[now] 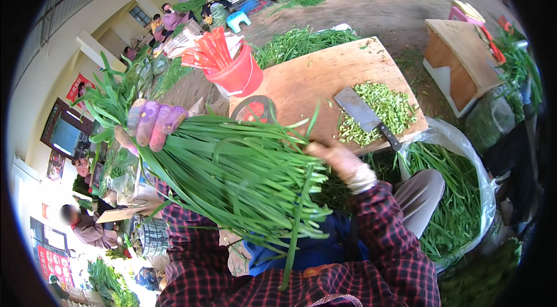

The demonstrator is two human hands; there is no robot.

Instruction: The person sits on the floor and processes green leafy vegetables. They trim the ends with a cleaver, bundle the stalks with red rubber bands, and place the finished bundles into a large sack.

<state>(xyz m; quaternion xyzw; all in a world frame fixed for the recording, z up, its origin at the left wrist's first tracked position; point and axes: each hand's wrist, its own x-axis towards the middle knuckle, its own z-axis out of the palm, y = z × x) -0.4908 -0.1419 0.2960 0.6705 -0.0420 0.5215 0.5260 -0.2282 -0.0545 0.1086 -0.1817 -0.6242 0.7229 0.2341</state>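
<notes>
My left hand (152, 125), in a purple flowered glove, grips a large bunch of garlic chives (230, 167) near the leaf tips. The bunch lies slantwise across my front, its pale stem ends fanned out to the right. Against the upper stem ends is my right hand (337, 160), blurred and pale-gloved; its fingertips are partly hidden, so whether they pinch a stalk is unclear. One loose leaf (300, 224) hangs down over the stem ends. Beyond, a cleaver (357, 109) rests on a pile of chopped stem pieces (387, 104) on a wooden board (304, 76).
On the board's left stand a red bucket (239, 74) of red printed strips and a round tape roll (253, 109). A clear plastic bag (485, 194) of greens sits by my right knee. A wooden box (461, 59) is at the right. Other people work farther back, near a blue stool (238, 19).
</notes>
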